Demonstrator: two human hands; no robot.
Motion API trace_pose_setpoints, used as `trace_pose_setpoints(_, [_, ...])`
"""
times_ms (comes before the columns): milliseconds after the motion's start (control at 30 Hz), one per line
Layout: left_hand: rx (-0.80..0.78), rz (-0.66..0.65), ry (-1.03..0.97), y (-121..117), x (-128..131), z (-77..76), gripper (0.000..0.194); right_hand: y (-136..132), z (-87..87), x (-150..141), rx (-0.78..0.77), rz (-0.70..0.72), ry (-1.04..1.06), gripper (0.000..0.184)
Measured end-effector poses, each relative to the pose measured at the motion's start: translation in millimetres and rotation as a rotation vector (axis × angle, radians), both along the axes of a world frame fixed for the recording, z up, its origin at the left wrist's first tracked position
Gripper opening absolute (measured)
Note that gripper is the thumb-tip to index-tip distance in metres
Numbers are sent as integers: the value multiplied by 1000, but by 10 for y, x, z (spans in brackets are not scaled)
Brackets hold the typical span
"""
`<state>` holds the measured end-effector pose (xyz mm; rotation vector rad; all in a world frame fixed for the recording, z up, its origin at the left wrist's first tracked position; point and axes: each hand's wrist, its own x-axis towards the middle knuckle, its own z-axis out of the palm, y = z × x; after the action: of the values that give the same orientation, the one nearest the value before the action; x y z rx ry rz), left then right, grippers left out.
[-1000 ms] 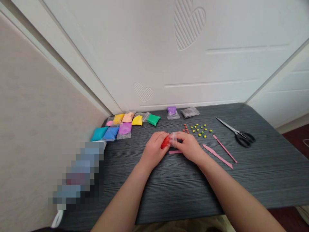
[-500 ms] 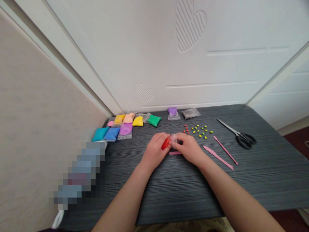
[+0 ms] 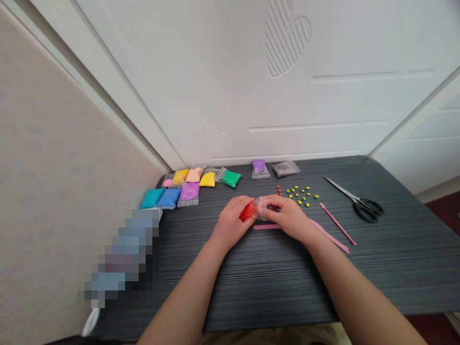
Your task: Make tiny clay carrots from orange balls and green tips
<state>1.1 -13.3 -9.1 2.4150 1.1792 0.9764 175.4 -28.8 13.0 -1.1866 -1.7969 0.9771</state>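
A small clear bag of red modelling clay (image 3: 247, 212) is held between both hands, above the dark table. My left hand (image 3: 230, 223) grips its filled red end. The fingers of my right hand (image 3: 290, 216) pinch the transparent, loose end. Just beneath the hands lies a pink modelling tool (image 3: 266, 227), partly covered by the right hand. Beyond the right hand are small red clay bits (image 3: 279, 190), some of them hidden by it, and several small yellow-and-green pieces (image 3: 299, 202).
Bags of coloured clay line the back left, among them a green bag (image 3: 232, 178) and a blue bag (image 3: 169, 197). A purple bag (image 3: 258, 167) and a grey bag (image 3: 286, 168) lie near the white panel. To the right are a pink knife (image 3: 334, 239), a thin pink stick (image 3: 338, 223) and black-handled scissors (image 3: 362, 205).
My right hand has shifted a little right, away from the left, so more of the bag's clear end shows. It now covers part of the pink knife. The view has shifted slightly.
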Motion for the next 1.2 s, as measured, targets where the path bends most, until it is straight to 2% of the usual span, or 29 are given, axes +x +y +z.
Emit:
trace_pose_setpoints(233, [15,-33,0,-20,6,-4,30,-2,-18,-4,12,40,-8,13])
trace_pose_setpoints(467, [5,-48,-2,-25,15,7,29,-17,-55,-61,13,20,-28,12])
trace_pose_setpoints(633, [-16,-46,-19,-19,19,-4,30,-19,-8,-54,-18,23,14,10])
trace_pose_setpoints(767, [-35,-8,-44,14,-9,-9,32,-2,51,29,-77,-3,110,10])
trace_pose_setpoints(1000, [-97,126,-81,91,-68,42,30,32,43,181,-230,-153,389,26])
trace_pose_setpoints(1200, [-132,156,-104,109,-72,25,31,29,88,160,-358,-123,579,32])
